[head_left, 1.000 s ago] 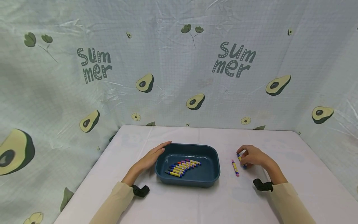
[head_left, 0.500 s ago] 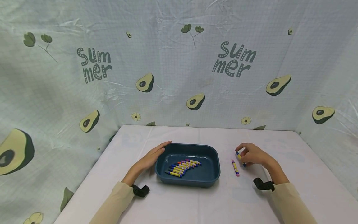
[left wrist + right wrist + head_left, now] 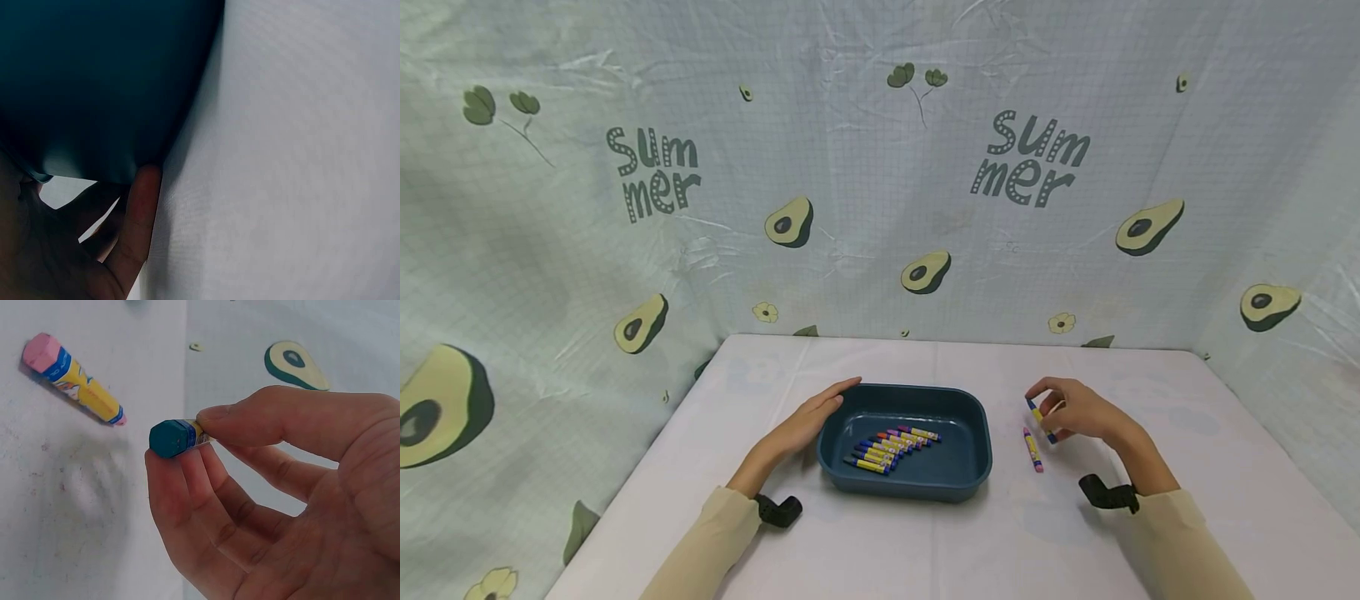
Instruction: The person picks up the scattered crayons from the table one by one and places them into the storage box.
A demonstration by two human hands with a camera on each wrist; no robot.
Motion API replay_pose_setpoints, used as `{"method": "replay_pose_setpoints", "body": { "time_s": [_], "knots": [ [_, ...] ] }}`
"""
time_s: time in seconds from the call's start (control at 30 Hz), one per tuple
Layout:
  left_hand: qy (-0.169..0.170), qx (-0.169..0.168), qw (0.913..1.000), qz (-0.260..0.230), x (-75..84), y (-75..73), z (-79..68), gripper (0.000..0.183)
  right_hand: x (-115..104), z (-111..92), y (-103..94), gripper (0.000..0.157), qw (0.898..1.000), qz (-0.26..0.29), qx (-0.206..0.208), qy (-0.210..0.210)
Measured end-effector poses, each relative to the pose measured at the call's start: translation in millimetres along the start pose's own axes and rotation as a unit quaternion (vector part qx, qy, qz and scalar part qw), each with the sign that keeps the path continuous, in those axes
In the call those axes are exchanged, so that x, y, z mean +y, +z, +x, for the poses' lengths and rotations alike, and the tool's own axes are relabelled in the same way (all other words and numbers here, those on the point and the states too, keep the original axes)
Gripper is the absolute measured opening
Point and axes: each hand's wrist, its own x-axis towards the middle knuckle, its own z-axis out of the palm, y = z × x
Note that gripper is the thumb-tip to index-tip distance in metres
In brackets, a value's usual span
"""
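My right hand (image 3: pixel 1078 410) pinches a blue-green crayon (image 3: pixel 169 438) with a yellow and blue wrapper between thumb and fingers, just above the table. Left of it, a pink crayon (image 3: pixel 1033 450) lies on the tabletop; the right wrist view shows its thick pink end close by. My left hand (image 3: pixel 805 421) lies along the left side of a dark blue tray (image 3: pixel 910 490), its straight fingers touching the outer wall. In the left wrist view a fingertip (image 3: pixel 147 178) meets the tray's wall. Several crayons (image 3: pixel 887 448) lie in a slanted row inside the tray.
A white cloth covers the table (image 3: pixel 955 550). Behind and at the sides hangs a pale curtain (image 3: pixel 850 150) printed with avocados and lettering. A black wrist camera (image 3: pixel 779 511) sits on the left wrist and another camera (image 3: pixel 1105 493) on the right.
The right hand has lifted the blue-green crayon off the table and moved slightly left with it, nearer the pink crayon. The left hand and tray have stayed in place.
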Motion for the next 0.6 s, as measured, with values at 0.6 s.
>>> {"method": "replay_pose_setpoints", "body": {
  "time_s": [0.6],
  "knots": [
    [-0.005, -0.003, 1.0, -0.002, 1.5, 0.2, 0.3, 0.049, -35, -4, -2.3, 0.05, 0.997, -0.029, -0.016, -0.071]
  ]
}}
